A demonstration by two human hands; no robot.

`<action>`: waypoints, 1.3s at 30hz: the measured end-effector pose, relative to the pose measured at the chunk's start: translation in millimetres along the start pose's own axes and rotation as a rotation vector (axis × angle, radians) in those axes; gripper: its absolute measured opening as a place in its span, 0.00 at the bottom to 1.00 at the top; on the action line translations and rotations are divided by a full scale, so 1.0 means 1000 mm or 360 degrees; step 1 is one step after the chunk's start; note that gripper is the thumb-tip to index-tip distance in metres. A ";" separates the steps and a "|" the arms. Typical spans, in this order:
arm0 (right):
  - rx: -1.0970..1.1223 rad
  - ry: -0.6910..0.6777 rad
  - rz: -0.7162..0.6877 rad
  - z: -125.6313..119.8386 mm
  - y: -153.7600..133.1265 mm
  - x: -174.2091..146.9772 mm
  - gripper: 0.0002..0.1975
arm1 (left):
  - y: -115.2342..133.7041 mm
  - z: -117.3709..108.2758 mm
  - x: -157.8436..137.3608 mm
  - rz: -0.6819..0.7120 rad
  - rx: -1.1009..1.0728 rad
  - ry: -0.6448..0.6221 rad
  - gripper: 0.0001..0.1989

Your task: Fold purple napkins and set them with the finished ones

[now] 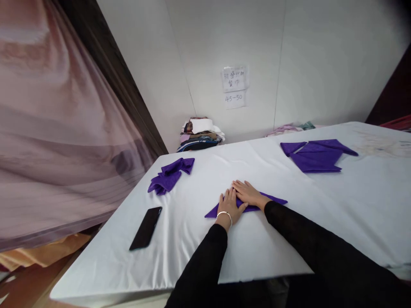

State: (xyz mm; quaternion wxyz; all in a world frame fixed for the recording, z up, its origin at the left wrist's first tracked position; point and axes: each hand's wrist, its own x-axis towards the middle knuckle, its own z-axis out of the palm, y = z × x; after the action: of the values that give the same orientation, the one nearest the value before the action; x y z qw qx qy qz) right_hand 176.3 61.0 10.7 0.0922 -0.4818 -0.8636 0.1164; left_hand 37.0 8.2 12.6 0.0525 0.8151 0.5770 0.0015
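A purple cloth napkin [212, 212], folded into a flat, wide triangle, lies on the white tablecloth in front of me. My left hand [230, 206], with a silver bangle at its wrist, presses flat on the middle of it, fingers stretched out. Beside it, my right hand [247, 193] also lies flat on the napkin, its fingertips near the top point. Both hands cover much of the cloth's centre, so the folds there are hidden.
Another purple cloth [171, 174] lies crumpled at the left, above a black phone [146, 229]. A folded purple cloth [316, 156] rests at the far right of the white table [192, 244]. Stacked clothes [201, 134] stand behind, below paper signs [235, 85] on the wall.
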 end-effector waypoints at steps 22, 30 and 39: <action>-0.0146 0.0250 0.0280 -0.005 0.024 -0.056 0.36 | -0.001 0.003 0.002 0.0035 0.0046 0.0021 0.36; -0.0309 0.0189 0.0573 -0.016 0.081 -0.107 0.32 | -0.001 -0.002 0.000 0.0032 0.0013 -0.0001 0.37; -0.0268 0.0387 0.0549 -0.029 0.035 -0.100 0.31 | 0.001 -0.003 -0.002 0.0025 -0.0013 0.0045 0.38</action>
State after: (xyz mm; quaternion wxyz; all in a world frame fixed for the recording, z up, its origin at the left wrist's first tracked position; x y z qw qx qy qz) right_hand 264.3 -2.8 23.7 0.1337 -0.6389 -0.7576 -0.0010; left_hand 37.0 6.8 15.8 0.0478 0.8193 0.5711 0.0157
